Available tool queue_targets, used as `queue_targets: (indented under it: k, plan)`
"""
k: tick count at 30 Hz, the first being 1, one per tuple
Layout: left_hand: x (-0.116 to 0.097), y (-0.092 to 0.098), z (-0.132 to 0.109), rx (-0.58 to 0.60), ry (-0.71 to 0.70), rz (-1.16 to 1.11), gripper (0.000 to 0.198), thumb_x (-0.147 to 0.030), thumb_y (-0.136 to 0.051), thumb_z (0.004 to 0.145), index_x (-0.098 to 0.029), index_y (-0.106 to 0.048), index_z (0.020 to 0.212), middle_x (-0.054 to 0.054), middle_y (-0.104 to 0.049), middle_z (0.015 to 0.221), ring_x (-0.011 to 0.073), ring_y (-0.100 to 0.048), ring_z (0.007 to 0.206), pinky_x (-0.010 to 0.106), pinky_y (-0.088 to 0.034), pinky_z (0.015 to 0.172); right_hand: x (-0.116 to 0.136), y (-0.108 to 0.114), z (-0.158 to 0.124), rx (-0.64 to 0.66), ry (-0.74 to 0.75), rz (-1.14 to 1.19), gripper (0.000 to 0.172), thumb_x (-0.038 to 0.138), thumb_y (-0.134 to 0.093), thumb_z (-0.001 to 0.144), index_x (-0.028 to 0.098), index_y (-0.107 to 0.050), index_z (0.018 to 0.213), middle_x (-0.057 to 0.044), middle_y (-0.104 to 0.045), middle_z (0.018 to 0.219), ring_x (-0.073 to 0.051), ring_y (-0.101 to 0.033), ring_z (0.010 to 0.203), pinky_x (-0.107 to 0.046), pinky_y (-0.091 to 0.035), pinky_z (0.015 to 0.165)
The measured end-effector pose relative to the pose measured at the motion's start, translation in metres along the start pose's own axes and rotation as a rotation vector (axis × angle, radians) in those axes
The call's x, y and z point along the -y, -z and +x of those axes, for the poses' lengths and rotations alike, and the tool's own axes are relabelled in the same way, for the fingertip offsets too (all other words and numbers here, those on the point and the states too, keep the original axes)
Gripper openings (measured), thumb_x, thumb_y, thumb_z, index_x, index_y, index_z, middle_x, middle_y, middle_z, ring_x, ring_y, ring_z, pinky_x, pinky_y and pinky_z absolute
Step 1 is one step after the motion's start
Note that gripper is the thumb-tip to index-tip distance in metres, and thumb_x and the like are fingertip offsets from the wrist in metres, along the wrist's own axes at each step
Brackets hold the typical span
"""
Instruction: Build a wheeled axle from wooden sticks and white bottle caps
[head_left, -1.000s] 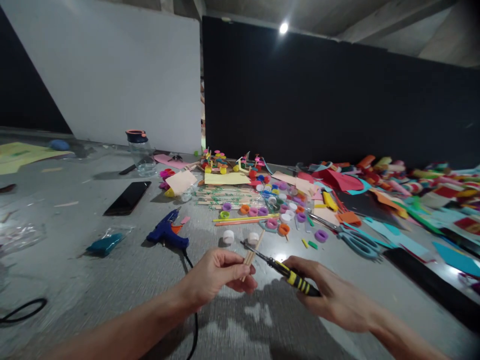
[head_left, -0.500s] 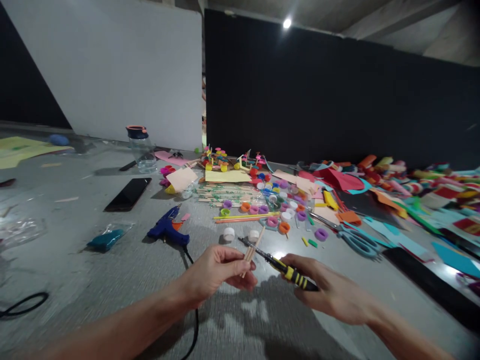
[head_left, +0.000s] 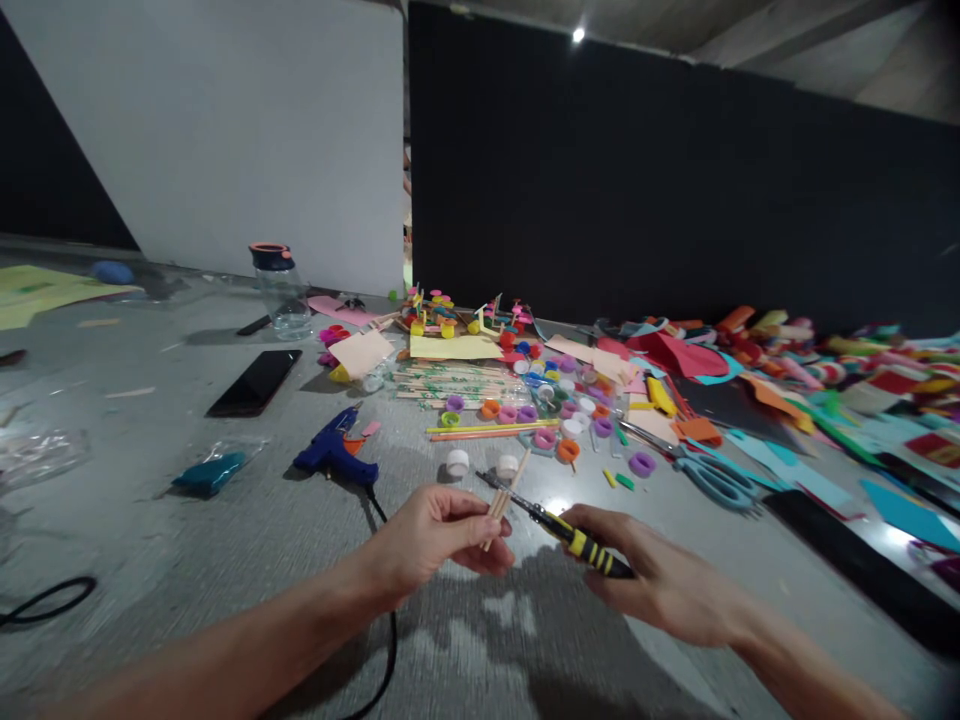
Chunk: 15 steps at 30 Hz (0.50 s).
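Pinched between the thumb and fingers of my left hand (head_left: 450, 530) are a few thin wooden sticks (head_left: 498, 506), one standing out longer than the others. My right hand (head_left: 652, 575) is closed around the black and yellow handle of a pair of pliers (head_left: 574, 540). The jaws lie against the sticks just above my left fingertips; whether they grip the wood is too small to tell. Just beyond the hands stand two white bottle caps, a left cap (head_left: 457, 463) and a right cap (head_left: 508, 467) partly behind the long stick.
A blue glue gun (head_left: 335, 448) with a black cord lies left of my hands. Further back are a phone (head_left: 255, 383), a water bottle (head_left: 283, 300), packaged sticks (head_left: 457, 382) and many coloured caps. Blue-handled scissors (head_left: 718, 480) and coloured paper lie to the right.
The view has tilted down very slightly. Both hands, the sticks and the pliers keep nearly the same position.
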<state>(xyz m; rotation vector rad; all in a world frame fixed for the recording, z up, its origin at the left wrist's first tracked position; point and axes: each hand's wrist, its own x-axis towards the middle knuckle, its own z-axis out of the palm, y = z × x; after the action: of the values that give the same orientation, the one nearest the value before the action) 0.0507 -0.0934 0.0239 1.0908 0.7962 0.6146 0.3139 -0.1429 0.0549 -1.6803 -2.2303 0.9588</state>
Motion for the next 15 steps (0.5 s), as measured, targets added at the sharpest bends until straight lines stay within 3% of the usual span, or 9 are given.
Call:
queue_targets:
  k: [8, 15]
  plan:
    - [0.0052, 0.0032, 0.0022, 0.018, -0.012, -0.002, 0.043, -0.052, -0.083, 0.069, -0.012, -0.076, 0.083, 0.006, -0.075, 0.071, 0.0172, -0.07, 0.065, 0.031, -0.056, 0.071, 0.0022, 0.0, 0.0004, -0.02, 0.009, -0.064, 0.042, 0.022, -0.056, 0.079, 0.021, -0.067, 0.119, -0.009, -0.072, 0.111, -0.028, -0.065, 0.099, -0.037, -0.052, 0.079]
    - [0.0024, 0.0038, 0.0025, 0.026, -0.026, -0.018, 0.042, -0.052, -0.083, 0.07, -0.013, -0.076, 0.084, 0.005, -0.075, 0.07, 0.0149, -0.069, 0.065, 0.027, -0.056, 0.069, 0.0032, 0.0011, 0.0038, 0.016, 0.01, 0.03, 0.042, 0.027, -0.056, 0.081, 0.02, -0.065, 0.121, -0.01, -0.071, 0.109, -0.028, -0.065, 0.094, -0.036, -0.051, 0.074]
